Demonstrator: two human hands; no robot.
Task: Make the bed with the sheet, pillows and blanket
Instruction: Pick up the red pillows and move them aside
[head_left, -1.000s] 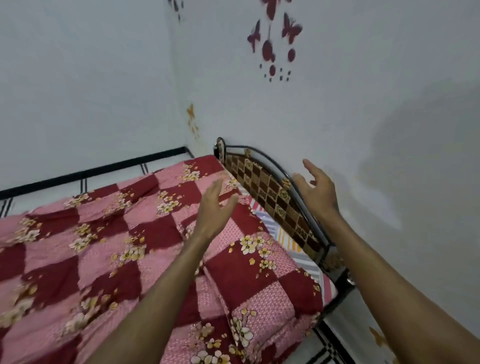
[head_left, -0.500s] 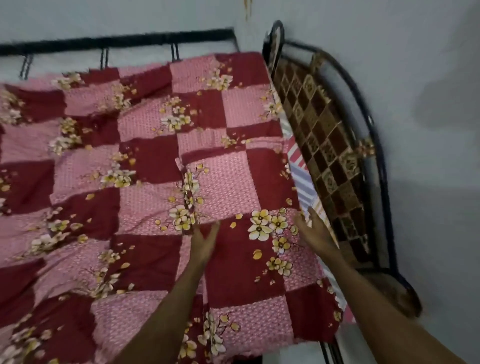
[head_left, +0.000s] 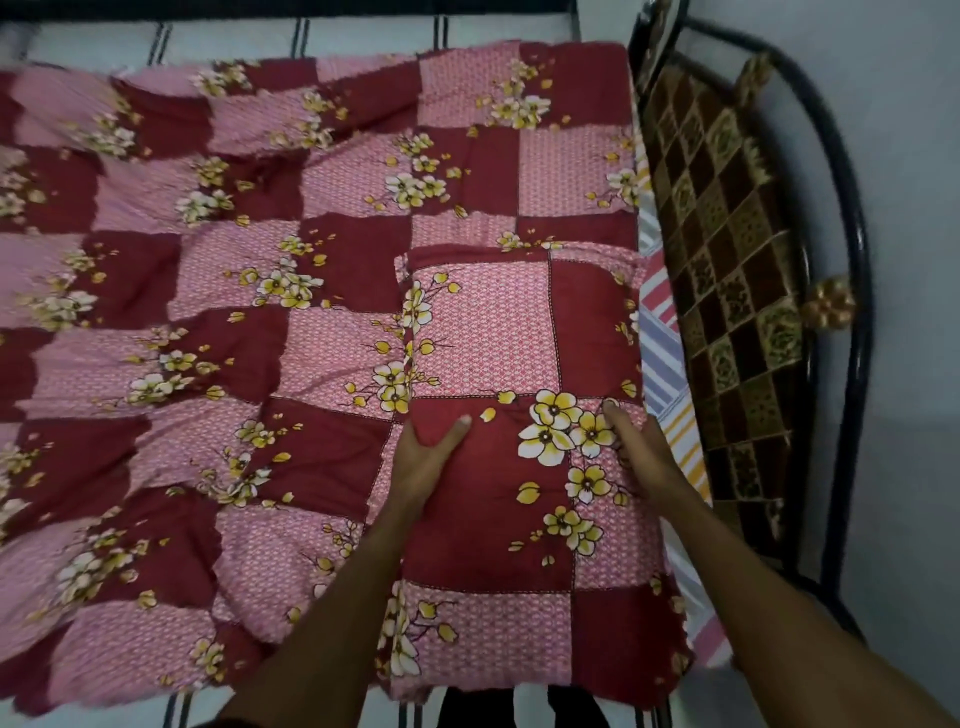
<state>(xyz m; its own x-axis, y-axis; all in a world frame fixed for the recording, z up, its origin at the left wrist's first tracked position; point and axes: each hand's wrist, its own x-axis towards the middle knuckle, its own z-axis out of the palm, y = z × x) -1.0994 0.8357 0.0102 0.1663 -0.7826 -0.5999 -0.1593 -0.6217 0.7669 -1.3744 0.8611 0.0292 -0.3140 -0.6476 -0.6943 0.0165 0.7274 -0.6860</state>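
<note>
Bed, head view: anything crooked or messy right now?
Yes. The sheet lies rumpled on the left, and its near edge is uneven. A striped mattress strip shows uncovered beside the headboard. Both hands are on the pillow.

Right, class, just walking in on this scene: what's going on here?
A person is making a bed. Both hands rest on a pillow in red-and-pink floral checks, lying on the matching sheet by the headboard. The left hand grips its left edge; the right hand lies along its right side. No blanket shows.
</note>
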